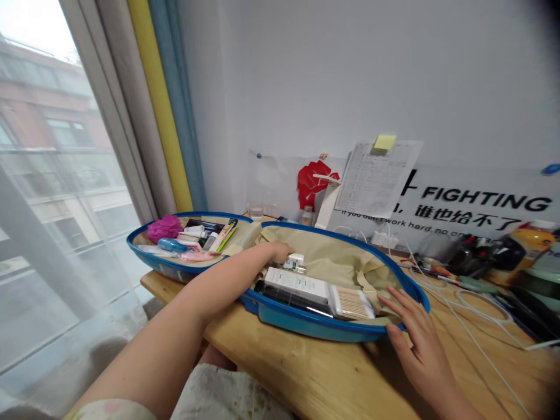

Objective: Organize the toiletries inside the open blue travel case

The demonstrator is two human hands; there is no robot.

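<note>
Nearest us, pale patterned cloth [227, 394] shows below the edge of the wooden table [280, 364]. Our right hand [413, 329] sits at the right end of the open blue case [324, 331], fingers spread and thumb apart, straddling the rim without clamping. In that half, a long black item [289, 298], a printed white box [300, 282] and a pack of cotton swabs [352, 303] lie along the near wall. Behind the white box, our left hand [281, 252] reaches to a small printed packet [296, 262] inside the case; we cannot tell whether its fingers close on it. We judge the step as settling that packet; the next move calls for a light touch, keeping clear of the lining strap [366, 277]. Farther left, the other half holds a purple puff [164, 228] and a blue bottle [171, 245]. Beyond, a lettered poster [481, 201] hangs on the wall.
</note>
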